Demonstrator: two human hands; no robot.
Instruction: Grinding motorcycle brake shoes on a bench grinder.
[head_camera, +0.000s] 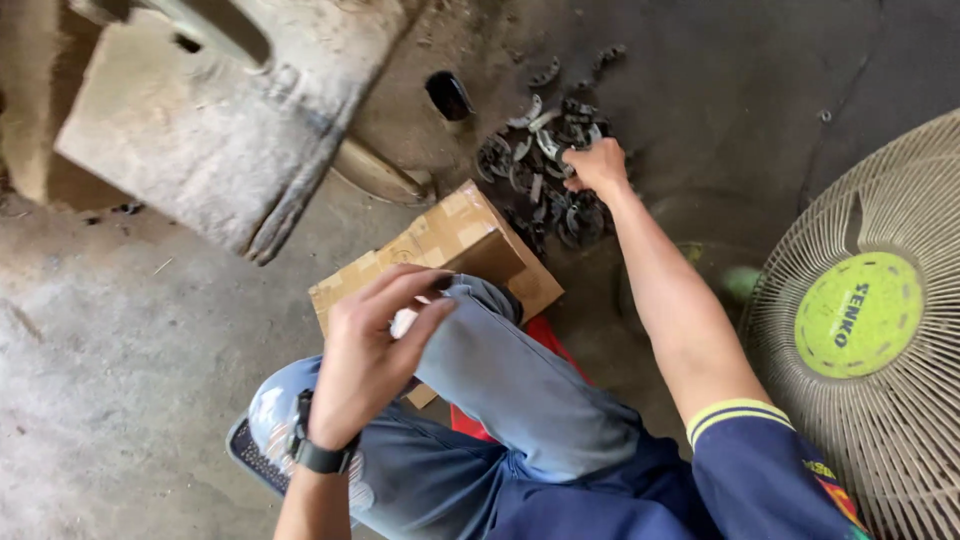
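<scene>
A heap of dark, curved metal pieces (548, 170) was seen on the grimy concrete floor (130, 340), toward its far edge in the head view, just beyond a cardboard box (440, 250). The pieces were judged to be stiff and fairly heavy for their bulk, probably greasy and so slippery, with thin rims that might bite; each would best be taken across its flat, curved body rather than by an edge.

The right hand (598, 165) was stretched out over the heap, its fingers curled down onto the pieces; whether one was actually gripped could not be told. The left hand (372, 352) was held up near the bent knee, fingers loosely curled around a small pale object (404, 322), pinched against the thumb. A black wristwatch (318, 452) was worn on that wrist. A caged fan (870, 330) stood at the right edge of the floor.
</scene>
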